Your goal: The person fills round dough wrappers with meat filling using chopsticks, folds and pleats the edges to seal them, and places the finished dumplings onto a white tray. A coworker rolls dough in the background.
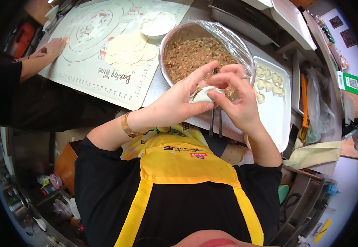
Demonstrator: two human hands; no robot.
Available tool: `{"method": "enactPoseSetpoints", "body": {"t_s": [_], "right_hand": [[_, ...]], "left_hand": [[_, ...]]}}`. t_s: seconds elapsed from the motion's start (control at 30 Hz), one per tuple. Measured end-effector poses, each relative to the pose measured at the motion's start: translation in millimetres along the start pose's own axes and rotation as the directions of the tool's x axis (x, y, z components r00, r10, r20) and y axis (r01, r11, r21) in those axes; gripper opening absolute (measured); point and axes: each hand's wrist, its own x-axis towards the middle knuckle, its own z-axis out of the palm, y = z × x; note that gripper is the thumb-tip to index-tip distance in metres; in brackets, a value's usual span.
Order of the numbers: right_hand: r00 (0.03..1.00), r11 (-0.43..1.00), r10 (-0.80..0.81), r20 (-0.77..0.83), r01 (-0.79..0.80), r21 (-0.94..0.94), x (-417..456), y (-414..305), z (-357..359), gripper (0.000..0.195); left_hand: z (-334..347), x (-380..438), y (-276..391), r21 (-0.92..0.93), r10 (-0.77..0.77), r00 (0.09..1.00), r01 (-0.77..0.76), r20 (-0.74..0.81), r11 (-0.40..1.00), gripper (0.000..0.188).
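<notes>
A folded dough wrapper (202, 95) is held between both my hands, in front of a steel bowl's near edge. My left hand (185, 95) cups it with thumb and fingers, while my right hand (236, 95) pinches its right end. Beyond them, the large steel bowl (164, 66) holds minced filling (194, 52), with cling film (225, 37) pulled over its right part. Dark chopsticks (216, 122) stick out below my hands; their upper part is partly hidden. Round dough wrappers (131, 52) lie overlapping on a printed baking mat (83, 66). Folded dumplings (269, 81) sit in a white tray (274, 123).
A white bowl of flour (157, 24) stands on the mat beside the steel bowl. A co-worker's hands (50, 49) rest at the mat's left edge. Right of the tray are a phone (291, 140), a folded cloth (313, 154) and a clear plastic bag (319, 105).
</notes>
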Motion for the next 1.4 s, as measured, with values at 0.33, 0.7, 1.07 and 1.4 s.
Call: {"method": "enactPoseSetpoints", "body": {"t_s": [0.33,0.7,1.07,1.4], "right_hand": [[0.979,0.993,-0.121,-0.162,0.116,-0.036,-4,-4,2,0.03],[0.985,0.963,-0.174,-0.003,0.171,0.21,-3,-9,12,0.062],[0.971,0.961,-0.209,-0.116,0.226,0.162,-9,-15,7,0.046],[0.98,0.975,-0.168,-0.102,0.181,0.127,-15,-6,13,0.046]], "left_hand": [[13,-7,-8,-0.166,0.131,0.935,-0.194,-0.33,0.967,0.01],[15,-5,-13,-0.127,0.389,0.895,-0.421,-0.217,0.898,0.012],[26,-3,-11,-0.25,0.142,0.988,-0.154,-0.068,0.956,0.062],[30,4,-8,0.164,0.167,0.982,-0.151,-0.089,0.975,0.041]]}}
